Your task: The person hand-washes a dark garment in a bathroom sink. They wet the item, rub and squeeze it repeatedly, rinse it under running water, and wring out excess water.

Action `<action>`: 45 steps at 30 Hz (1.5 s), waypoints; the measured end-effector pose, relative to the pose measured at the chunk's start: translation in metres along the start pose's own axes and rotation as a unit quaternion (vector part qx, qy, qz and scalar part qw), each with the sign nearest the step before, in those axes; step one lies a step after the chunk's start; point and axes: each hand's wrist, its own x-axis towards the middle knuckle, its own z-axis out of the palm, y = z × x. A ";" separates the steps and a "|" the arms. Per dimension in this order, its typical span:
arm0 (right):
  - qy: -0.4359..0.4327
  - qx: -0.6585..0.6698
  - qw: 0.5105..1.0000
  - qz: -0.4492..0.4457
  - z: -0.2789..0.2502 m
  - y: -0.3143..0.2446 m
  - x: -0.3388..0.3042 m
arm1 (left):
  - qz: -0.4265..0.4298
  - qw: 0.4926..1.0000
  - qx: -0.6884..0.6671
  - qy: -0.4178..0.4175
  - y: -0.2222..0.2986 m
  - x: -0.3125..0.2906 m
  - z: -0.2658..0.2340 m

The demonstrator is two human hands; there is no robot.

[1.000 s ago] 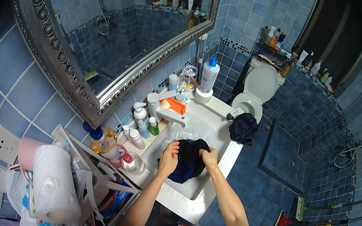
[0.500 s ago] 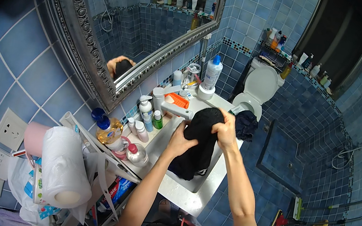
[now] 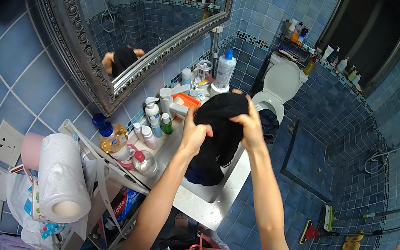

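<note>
A black piece of clothing [image 3: 217, 127] hangs bunched between my two hands over the white sink [image 3: 205, 192]. My left hand [image 3: 194, 137] is closed on its left side, thumb pointing inward. My right hand [image 3: 250, 127] grips the upper right part, fingers curled behind the cloth. The garment's lower end hangs down into the basin and hides much of it. Just left of the cloth is the pale faucet [image 3: 177, 108], partly covered by it. A second dark cloth [image 3: 268, 126] lies at the counter's far right edge.
Along the sink's left side stand a pump bottle [image 3: 152, 109], a green bottle [image 3: 166, 123] and an orange tray [image 3: 186, 100]. A blue-capped bottle [image 3: 225, 70] stands behind. Left is a paper roll [image 3: 62, 177]; a toilet [image 3: 274, 89] lies beyond the counter.
Both hands have raised the black garment and moved it slightly away from me, spreading its upper part wider. The whole view has shifted a little.
</note>
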 end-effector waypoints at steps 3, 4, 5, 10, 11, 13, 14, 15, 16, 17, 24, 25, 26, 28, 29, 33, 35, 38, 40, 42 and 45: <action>-0.007 0.037 0.995 0.093 -0.004 0.040 -0.026 | -0.054 0.998 -0.036 0.004 -0.042 -0.004 -0.014; -0.001 0.029 0.996 0.087 -0.008 0.055 -0.038 | -0.091 0.995 -0.033 0.001 -0.052 -0.007 -0.011; -0.001 0.025 0.996 0.082 -0.007 0.066 -0.048 | -0.124 0.992 -0.028 0.004 -0.061 -0.012 -0.010; 0.172 -0.084 0.974 0.122 -0.038 0.109 -0.057 | 0.033 0.967 0.219 -0.123 -0.104 -0.068 0.012; 0.168 0.024 0.963 0.209 -0.036 0.098 -0.061 | 0.076 0.949 0.273 -0.137 -0.102 -0.073 0.009; 0.217 0.144 0.943 0.206 -0.031 0.097 -0.069 | 0.104 0.927 0.309 -0.187 -0.115 -0.077 -0.009; 0.230 0.184 0.933 0.208 -0.039 0.099 -0.074 | 0.115 0.923 0.321 -0.178 -0.116 -0.080 -0.009; 0.243 0.224 0.920 0.211 -0.046 0.101 -0.077 | 0.125 0.920 0.331 -0.170 -0.116 -0.083 -0.011; 0.248 0.259 0.909 0.212 -0.050 0.102 -0.078 | 0.070 0.915 0.370 -0.146 -0.117 -0.085 -0.019; 0.239 0.291 0.900 0.221 -0.044 0.096 -0.077 | 0.045 0.901 0.403 -0.153 -0.124 -0.082 -0.034; 0.182 0.341 0.873 0.298 -0.014 0.081 -0.052 | 0.085 0.858 0.445 -0.244 -0.135 -0.039 -0.057; 0.163 0.355 0.868 0.306 -0.023 0.085 -0.044 | 0.129 0.900 0.384 -0.162 -0.130 -0.040 -0.047; 0.153 0.342 0.884 0.281 -0.024 0.082 -0.036 | 0.062 0.926 0.329 -0.176 -0.118 -0.036 -0.044; 0.174 0.368 0.868 0.283 -0.030 0.082 -0.014 | 0.077 0.957 0.253 -0.119 -0.092 -0.031 -0.028; 0.169 0.388 0.863 0.276 -0.032 0.084 -0.005 | 0.049 0.958 0.260 -0.110 -0.088 -0.027 -0.027; 0.307 0.165 0.882 0.316 -0.066 0.115 -0.027 | 0.043 0.948 0.313 -0.044 -0.068 -0.017 -0.023; 0.280 0.016 0.868 0.410 -0.083 0.128 -0.070 | 0.068 0.948 0.309 -0.038 -0.055 -0.013 -0.020; 0.083 0.383 0.697 0.600 -0.073 0.132 -0.126 | 0.061 0.951 0.304 -0.011 -0.045 -0.008 -0.016; 0.179 0.363 0.637 0.657 -0.045 0.141 -0.133 | 0.037 0.958 0.286 0.003 -0.048 -0.002 -0.014; 0.151 0.461 0.669 0.563 -0.029 0.149 -0.126 | -0.043 0.981 0.190 -0.021 -0.035 -0.006 -0.003; 0.102 0.485 0.798 0.342 -0.033 0.185 -0.100 | -0.196 0.972 0.118 -0.054 -0.002 -0.021 0.012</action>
